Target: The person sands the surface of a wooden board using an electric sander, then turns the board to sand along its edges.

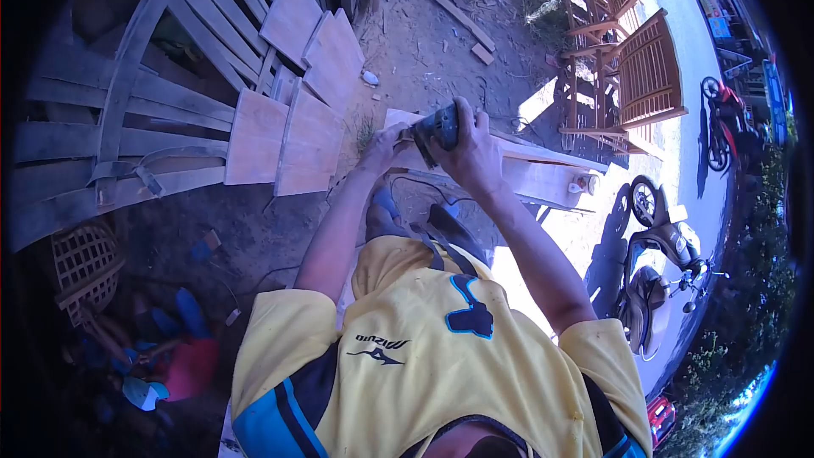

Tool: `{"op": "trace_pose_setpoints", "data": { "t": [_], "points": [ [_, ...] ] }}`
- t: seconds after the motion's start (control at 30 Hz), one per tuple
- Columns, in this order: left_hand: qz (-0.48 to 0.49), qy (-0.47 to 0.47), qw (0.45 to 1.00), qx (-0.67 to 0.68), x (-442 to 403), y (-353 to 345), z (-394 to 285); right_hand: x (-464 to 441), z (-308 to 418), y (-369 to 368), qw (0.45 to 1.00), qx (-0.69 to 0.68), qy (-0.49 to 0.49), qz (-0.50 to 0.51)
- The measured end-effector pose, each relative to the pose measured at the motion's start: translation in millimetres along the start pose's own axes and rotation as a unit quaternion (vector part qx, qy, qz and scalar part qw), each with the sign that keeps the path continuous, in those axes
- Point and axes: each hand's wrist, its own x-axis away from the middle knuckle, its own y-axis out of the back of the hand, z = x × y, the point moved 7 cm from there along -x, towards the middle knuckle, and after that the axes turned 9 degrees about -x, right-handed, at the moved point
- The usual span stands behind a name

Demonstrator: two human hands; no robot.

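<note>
My right hand [473, 157] is wrapped over a dark handheld power tool [438, 129] that looks like a sander. It rests at the left end of a long wooden bench [543, 182]. Close beside the tool, on its left, my left hand [383, 149] has its fingers curled at the bench's end. They seem to press on a small wooden piece there, but the tool and fingers hide most of it. The tool's underside is not visible.
Flat wooden panels [309, 140] lean on a slatted wooden structure [170, 131] at left. Wooden folding chairs [649, 68] stand at upper right. A motorcycle [657, 276] is parked at right, a red one [721, 123] beyond. Another person [191, 369] sits at lower left.
</note>
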Motion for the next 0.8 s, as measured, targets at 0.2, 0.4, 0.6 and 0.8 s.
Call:
{"op": "trace_pose_setpoints", "data": {
  "t": [0.2,0.4,0.6,0.8],
  "points": [
    [0.038,0.011,0.998,-0.056,-1,8,-12,18,0,-10,0.999,-0.025,0.029,0.013],
    [0.033,0.055,0.997,-0.039,1,0,0,30,-111,64,0.993,-0.015,-0.076,-0.090],
    [0.014,0.039,0.999,-0.017,-1,-6,21,54,-237,147,0.969,0.019,-0.160,-0.187],
    [0.028,0.067,0.997,-0.037,-1,-5,27,68,-381,221,0.938,0.061,-0.230,-0.253]
  ]
}}
